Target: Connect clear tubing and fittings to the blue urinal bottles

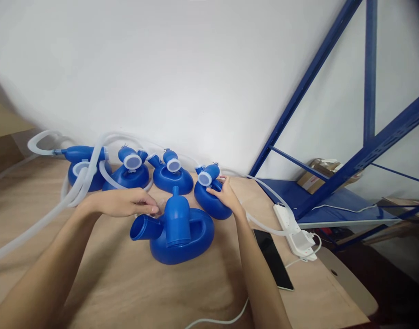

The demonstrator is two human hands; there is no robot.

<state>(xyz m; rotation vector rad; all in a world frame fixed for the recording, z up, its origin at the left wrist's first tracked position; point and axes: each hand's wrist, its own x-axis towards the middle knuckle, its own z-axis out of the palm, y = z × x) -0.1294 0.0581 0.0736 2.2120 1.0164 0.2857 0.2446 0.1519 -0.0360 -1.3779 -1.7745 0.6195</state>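
A large blue plastic urinal bottle [202, 230] lies on the table in front of me, with an uncapped spout at its left and a domed part over its handle. Left of that bottle, my left hand [136, 202] has its fingers pinched together; something clear shows by the fingertips, too indistinct to name. My right hand [226, 194] grips a second blue urinal bottle [209, 201] by its handle, at the back right. This one has a white round cap [205, 178].
Several more capped blue bottles [171, 180] line the wall, with white hoses [82, 187] among them at left. A black phone [273, 259] and a white power strip [295, 233] lie at right, beside a blue metal shelf [336, 214]. A white cable [219, 321] crosses the front.
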